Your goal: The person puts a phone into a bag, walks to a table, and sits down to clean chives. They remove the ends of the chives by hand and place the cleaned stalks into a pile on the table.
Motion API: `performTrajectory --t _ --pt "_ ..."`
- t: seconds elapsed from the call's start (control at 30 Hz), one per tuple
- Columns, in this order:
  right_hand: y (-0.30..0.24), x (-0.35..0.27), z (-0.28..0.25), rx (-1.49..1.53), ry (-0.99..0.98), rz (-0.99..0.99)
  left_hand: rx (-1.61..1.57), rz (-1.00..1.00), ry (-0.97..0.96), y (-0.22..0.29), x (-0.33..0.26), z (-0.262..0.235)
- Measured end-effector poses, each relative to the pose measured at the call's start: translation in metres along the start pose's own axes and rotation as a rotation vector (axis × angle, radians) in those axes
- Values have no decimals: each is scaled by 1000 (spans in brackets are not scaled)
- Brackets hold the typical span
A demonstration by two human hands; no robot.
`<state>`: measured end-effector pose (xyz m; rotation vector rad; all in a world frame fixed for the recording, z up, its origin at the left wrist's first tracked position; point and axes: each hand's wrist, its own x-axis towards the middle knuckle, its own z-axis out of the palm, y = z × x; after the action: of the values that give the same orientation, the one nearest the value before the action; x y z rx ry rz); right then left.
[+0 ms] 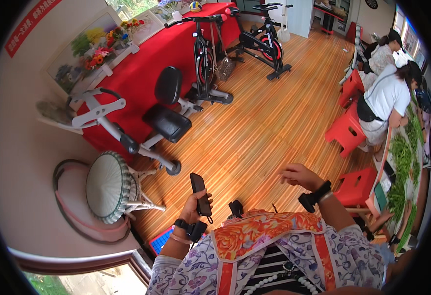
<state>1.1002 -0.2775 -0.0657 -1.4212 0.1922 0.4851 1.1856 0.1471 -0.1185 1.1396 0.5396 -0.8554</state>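
In my left hand (191, 207) is a black smartphone (199, 191), held upright with my fingers wrapped round its lower part. A dark strap loop hangs from the phone's bottom end. My right hand (298, 175) is raised over the wooden floor, fingers loosely stretched and somewhat apart, with nothing in it. Black bands with small dark boxes sit on both of my wrists. The orange floral front of my apron (269, 231) lies between my forearms.
Left stand a wicker stool (108, 187), a grey exercise machine (166, 123) and two exercise bikes (205, 64) by a red-covered table (146, 59). Right, people sit on red stools (345, 130) at a table with green stalks (401, 157). A doorway (78, 275) opens lower left.
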Motion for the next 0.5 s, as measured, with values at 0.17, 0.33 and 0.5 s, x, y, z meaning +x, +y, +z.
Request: performTrajectory --t 0.17,0.33,0.5 --pt "1 49 -87 77 261 191 144 -63 -96 132 155 33" --pt "-31 141 -166 -12 394 278 135 154 -180 265 269 110" --pt "-48 296 -283 -157 458 243 143 -27 -142 351 379 150"
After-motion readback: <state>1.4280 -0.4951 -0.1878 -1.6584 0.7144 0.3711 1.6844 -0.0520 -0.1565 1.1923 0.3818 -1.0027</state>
